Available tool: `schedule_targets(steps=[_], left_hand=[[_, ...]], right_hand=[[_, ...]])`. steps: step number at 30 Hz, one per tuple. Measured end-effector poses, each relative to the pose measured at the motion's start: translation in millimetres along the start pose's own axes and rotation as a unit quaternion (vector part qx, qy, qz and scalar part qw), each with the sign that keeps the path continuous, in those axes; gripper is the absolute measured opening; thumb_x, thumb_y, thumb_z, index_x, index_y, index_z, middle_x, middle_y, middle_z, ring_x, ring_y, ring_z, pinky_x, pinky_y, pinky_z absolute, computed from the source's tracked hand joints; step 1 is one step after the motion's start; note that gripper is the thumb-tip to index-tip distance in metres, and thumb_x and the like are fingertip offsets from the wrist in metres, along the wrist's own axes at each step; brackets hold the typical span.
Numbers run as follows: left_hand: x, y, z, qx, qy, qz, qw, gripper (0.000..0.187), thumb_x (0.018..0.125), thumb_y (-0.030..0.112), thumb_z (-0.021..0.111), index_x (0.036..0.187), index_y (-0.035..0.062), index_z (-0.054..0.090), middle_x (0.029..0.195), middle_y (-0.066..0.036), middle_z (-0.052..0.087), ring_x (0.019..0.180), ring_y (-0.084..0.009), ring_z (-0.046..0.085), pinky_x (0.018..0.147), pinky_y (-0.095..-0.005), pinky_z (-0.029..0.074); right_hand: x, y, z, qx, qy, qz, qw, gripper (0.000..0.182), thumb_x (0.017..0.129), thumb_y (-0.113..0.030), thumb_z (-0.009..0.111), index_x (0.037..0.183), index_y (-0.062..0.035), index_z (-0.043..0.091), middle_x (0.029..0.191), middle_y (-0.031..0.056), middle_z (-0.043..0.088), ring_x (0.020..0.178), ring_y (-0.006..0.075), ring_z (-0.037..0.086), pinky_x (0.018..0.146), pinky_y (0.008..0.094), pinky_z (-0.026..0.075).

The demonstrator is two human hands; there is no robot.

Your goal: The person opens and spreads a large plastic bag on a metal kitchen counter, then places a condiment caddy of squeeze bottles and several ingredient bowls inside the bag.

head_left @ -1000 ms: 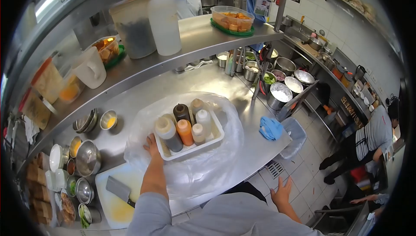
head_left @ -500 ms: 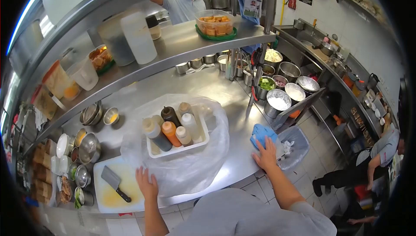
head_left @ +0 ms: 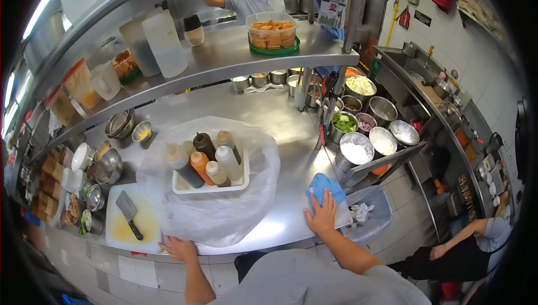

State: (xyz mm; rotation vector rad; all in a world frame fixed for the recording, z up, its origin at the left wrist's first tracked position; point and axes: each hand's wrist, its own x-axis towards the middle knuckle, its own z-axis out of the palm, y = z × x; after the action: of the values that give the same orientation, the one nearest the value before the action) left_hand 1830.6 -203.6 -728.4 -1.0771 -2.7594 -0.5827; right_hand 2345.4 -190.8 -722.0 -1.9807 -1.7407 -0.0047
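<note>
My right hand [head_left: 321,215] lies flat on a blue cloth [head_left: 324,186] at the right front corner of the steel counter [head_left: 274,120]. My left hand [head_left: 178,248] rests on the counter's front edge, touching the hem of a clear plastic bag [head_left: 213,215]. The bag is spread under a white tray [head_left: 208,184] that holds several squeeze bottles [head_left: 197,164] of dark, orange and pale sauce. A cleaver [head_left: 128,211] lies on a white cutting board [head_left: 130,229] to the left of the bag.
Small steel bowls [head_left: 109,166] crowd the counter's left end. Steel containers of ingredients [head_left: 356,148] sit at the right, above a bin [head_left: 367,213]. The upper shelf [head_left: 224,58] carries tubs and jugs. One person stands behind the shelf; another crouches at the lower right [head_left: 471,252].
My right hand came up from beside my body onto the blue cloth and presses it. My left hand left the tray and slid back to the counter's front edge.
</note>
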Motion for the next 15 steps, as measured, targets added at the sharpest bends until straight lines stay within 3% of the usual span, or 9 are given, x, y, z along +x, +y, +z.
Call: schedule_targets(steps=[4, 6, 15], left_hand=[[-6, 1, -5, 0.003, 0.007, 0.019, 1.000, 0.056, 0.095, 0.023, 0.058, 0.147, 0.0042, 0.051, 0.163, -0.009, 0.040, 0.158, -0.0450, 0.009, 0.120, -0.0609, 0.025], [-6, 19, -24, 0.000, -0.032, -0.002, 0.999, 0.058, 0.094, 0.018, 0.057, 0.150, 0.0056, 0.049, 0.163, -0.008, 0.040, 0.159, -0.0431, 0.009, 0.120, -0.0593, 0.025], [-5, 16, -13, 0.049, -0.045, -0.016, 0.998, 0.066, 0.093, 0.021, 0.058, 0.156, 0.0093, 0.042, 0.164, -0.006, 0.036, 0.159, -0.0435, 0.008, 0.121, -0.0578, 0.024]], right_hand=[[-1, 1, -5, -0.001, -0.001, -0.001, 1.000, 0.063, 0.089, -0.043, 0.071, 0.145, -0.0171, 0.059, 0.165, 0.0288, 0.027, 0.152, 0.0506, 0.024, 0.121, 0.0642, 0.019], [1, 0, -5, 0.012, 0.002, 0.003, 1.000, 0.060, 0.089, -0.041, 0.071, 0.144, -0.0170, 0.061, 0.165, 0.0282, 0.028, 0.151, 0.0498, 0.025, 0.122, 0.0633, 0.019], [-3, 9, -2, 0.034, 0.021, 0.009, 0.999, 0.054, 0.090, -0.041, 0.071, 0.138, -0.0162, 0.066, 0.164, 0.0242, 0.032, 0.151, 0.0468, 0.027, 0.122, 0.0606, 0.022]])
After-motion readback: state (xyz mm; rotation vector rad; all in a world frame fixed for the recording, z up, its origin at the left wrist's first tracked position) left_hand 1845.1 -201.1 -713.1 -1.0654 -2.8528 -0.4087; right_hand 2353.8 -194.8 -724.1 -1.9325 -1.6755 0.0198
